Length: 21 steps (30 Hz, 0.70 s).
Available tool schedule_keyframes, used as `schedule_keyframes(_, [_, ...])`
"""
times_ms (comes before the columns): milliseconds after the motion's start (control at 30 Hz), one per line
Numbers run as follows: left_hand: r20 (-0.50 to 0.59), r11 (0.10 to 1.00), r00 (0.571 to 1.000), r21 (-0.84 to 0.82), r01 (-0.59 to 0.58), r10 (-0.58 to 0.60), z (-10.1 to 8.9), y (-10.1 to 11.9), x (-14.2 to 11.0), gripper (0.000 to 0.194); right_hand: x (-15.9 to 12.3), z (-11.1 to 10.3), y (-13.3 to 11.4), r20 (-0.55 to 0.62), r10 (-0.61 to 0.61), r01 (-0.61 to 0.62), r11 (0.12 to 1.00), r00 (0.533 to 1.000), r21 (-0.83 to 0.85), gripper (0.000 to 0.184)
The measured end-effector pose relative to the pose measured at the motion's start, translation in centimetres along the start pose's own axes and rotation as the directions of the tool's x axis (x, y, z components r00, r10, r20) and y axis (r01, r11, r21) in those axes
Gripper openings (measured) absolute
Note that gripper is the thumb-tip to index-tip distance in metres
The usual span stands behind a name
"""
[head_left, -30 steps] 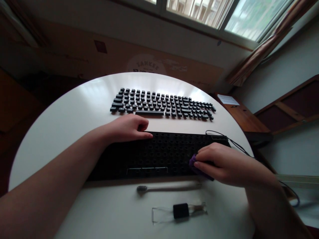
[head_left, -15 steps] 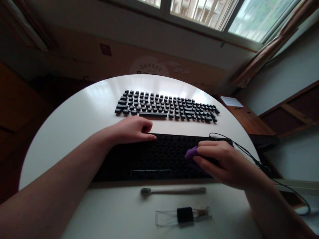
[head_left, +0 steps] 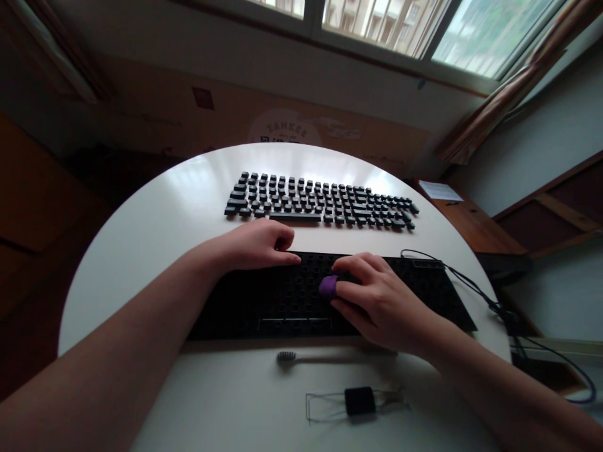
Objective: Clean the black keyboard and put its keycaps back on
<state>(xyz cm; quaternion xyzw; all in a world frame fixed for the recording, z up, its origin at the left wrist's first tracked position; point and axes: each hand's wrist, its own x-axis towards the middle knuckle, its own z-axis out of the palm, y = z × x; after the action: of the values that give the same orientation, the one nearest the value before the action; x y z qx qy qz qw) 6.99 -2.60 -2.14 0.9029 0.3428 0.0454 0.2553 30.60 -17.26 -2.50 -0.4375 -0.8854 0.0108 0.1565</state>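
A black keyboard (head_left: 277, 301) with its keycaps off lies on the white round table (head_left: 127, 251). My left hand (head_left: 261, 245) is closed at its far edge, fingers curled behind and thumb pressed on top. A bunched purple cloth (head_left: 328, 287) is pinched in the fingers of my right hand (head_left: 372, 295), against the middle of the key area. The hand hides part of the cloth and of the switches. Beyond the keyboard, black keycaps (head_left: 301, 199) stand in rows, laid out in keyboard order.
Near me lie a small brush (head_left: 286, 357) with a pale handle and a wire keycap puller (head_left: 360, 400) with a black grip. A black cable (head_left: 464, 285) runs off the table's right side. A wooden desk (head_left: 475, 226) with paper stands beyond.
My right hand has slid left over the keyboard with the purple cloth, uncovering the keyboard's right end. My left hand keeps its place on the far edge. The view has shifted slightly.
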Motion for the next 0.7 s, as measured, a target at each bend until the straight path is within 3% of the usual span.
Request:
schedule_keyframes(200, [-0.023,1.0,0.999,-0.005,-0.024,0.023,0.3,-0.4,0.2,0.04,0.6,0.2,0.3,-0.012,-0.113,0.11,0.985,0.994,-0.135,0.017])
schedule_keyframes(533, [-0.028,0.999,0.999,-0.025,-0.02,0.019,0.4,-0.3,0.1,0.039,1.3,0.1,1.2,-0.004,-0.312,0.311,0.949,0.95,-0.06,0.015])
schedule_keyframes(700, [-0.017,1.0,1.0,-0.026,-0.01,0.01,0.2,0.0,0.0,0.04,0.7,0.0,1.7,-0.183,-0.235,0.24,0.971,0.955,0.004,0.012])
